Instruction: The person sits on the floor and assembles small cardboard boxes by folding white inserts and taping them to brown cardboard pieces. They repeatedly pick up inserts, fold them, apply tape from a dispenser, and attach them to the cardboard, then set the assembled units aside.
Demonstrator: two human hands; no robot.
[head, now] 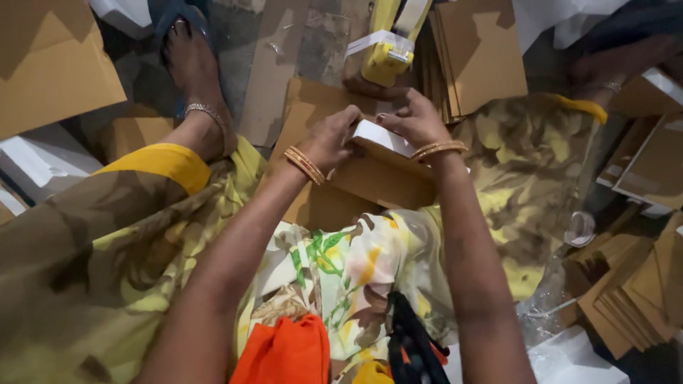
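- Cardboard box — brown, with a white block at its upper edge — sits on the person's lap, between both hands.
- Left hand grasps the block's left end, fingers curled over it; right hand grasps the right end.
- Best to keep both thumbs level and press the white block in evenly, so the flap does not buckle.
- Box's long axis runs from upper left to lower right, open edge facing away from the person.
- Yellow tape dispenser lies just beyond, beside stacked cardboard sheets.
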